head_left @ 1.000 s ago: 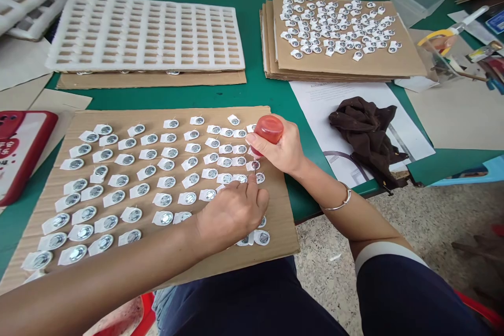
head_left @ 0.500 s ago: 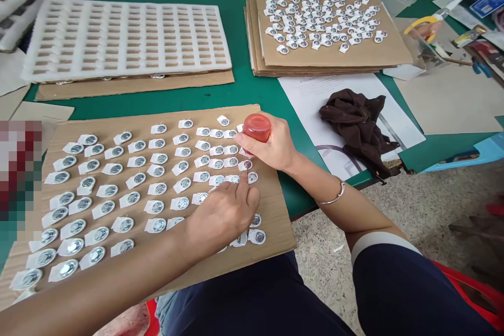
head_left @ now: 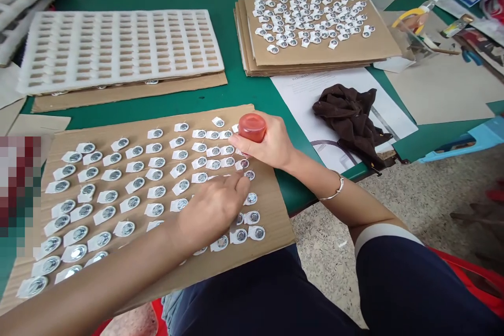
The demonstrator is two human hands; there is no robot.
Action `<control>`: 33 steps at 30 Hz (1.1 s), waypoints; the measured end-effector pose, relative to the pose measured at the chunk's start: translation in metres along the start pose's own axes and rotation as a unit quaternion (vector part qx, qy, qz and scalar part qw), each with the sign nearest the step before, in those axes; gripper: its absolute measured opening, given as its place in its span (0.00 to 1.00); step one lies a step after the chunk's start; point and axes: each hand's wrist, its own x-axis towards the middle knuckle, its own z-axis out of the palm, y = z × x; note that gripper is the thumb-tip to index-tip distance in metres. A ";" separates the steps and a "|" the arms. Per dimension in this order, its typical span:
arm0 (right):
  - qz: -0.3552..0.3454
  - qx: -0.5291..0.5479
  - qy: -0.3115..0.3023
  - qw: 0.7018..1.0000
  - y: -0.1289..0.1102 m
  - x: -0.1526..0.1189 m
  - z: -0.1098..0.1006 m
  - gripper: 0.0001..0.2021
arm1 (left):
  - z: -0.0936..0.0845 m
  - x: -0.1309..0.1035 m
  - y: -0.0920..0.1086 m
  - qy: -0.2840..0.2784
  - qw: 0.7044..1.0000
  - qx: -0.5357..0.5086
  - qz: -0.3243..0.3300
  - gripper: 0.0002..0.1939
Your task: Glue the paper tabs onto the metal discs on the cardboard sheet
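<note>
My right hand (head_left: 273, 142) is wrapped round a red squeeze bottle (head_left: 252, 127), its rounded base up. The bottle's lower end is mostly hidden by the hand, over the right side of a cardboard sheet (head_left: 271, 205). My left hand (head_left: 220, 199) lies low over the same sheet, fingers curled together, with the index fingertip at a small round metal piece on a white tab (head_left: 244, 164), just below the bottle. What the left fingers pinch, if anything, is hidden. Rows of similar tabbed metal pieces (head_left: 156, 162) cover the sheet, some under my left arm.
A white foam tray (head_left: 129, 16) with slots sits at the back left on cardboard. Stacked cardboard sheets (head_left: 334, 55) at the back carry more pieces. A dark brown cloth (head_left: 346, 110) lies on printed paper (head_left: 291, 94), right of my right hand. Yellow-handled scissors (head_left: 413, 16) are farther right.
The view has shifted slightly. My left hand has drawn a little to the left, uncovering several pieces near the sheet's right edge. The red bottle stays in my right hand at nearly the same spot.
</note>
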 end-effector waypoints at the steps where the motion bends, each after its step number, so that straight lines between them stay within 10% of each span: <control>1: 0.018 0.003 0.001 1.000 -0.005 -0.001 -0.005 0.15 | -0.002 0.000 -0.003 -0.016 0.999 -0.040 -0.016 0.11; 13: 0.120 0.006 0.205 0.971 -0.010 -0.072 -0.012 0.12 | -0.015 0.001 -0.028 0.005 0.961 -0.262 -0.094 0.10; 33: 0.087 -0.062 0.171 0.979 -0.011 -0.068 -0.004 0.10 | -0.012 -0.003 -0.030 -0.012 0.956 -0.282 -0.080 0.07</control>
